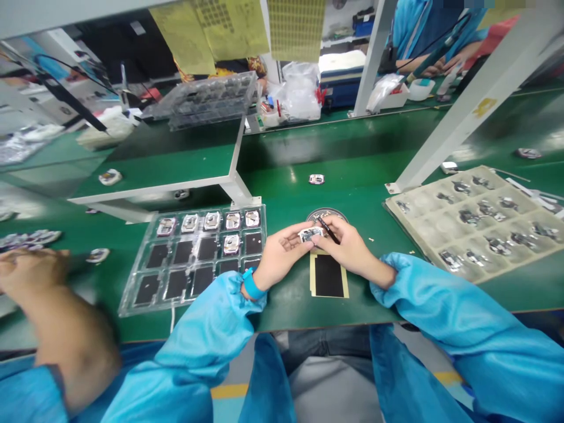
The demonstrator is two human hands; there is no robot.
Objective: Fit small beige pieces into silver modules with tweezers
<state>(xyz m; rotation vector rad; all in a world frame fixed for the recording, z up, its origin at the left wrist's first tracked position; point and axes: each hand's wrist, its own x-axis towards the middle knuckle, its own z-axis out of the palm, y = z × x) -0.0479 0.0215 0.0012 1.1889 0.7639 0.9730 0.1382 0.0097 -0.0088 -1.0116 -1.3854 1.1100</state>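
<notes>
My left hand point(282, 257), with a blue wristband point(253, 284), pinches a small metal-and-white electronic module point(311, 234) between thumb and fingers. My right hand point(348, 248) grips a slim black pen-like tool point(329, 230), its tip at the module. Both hands are above a green bench mat point(365, 305). A black adhesive pad on beige backing point(329, 276) lies just below them, and a round dish point(326, 214) sits partly hidden behind them. To the left stands a clear tray point(150, 289) of modules and black pads.
A beige blister tray point(471, 223) holding metal parts lies to the right. Loose modules point(316, 179) rest on the green mat. A co-worker's blurred hand point(35, 273) is at far left. White bench supports point(467, 111) and a raised green shelf point(154, 158) stand ahead.
</notes>
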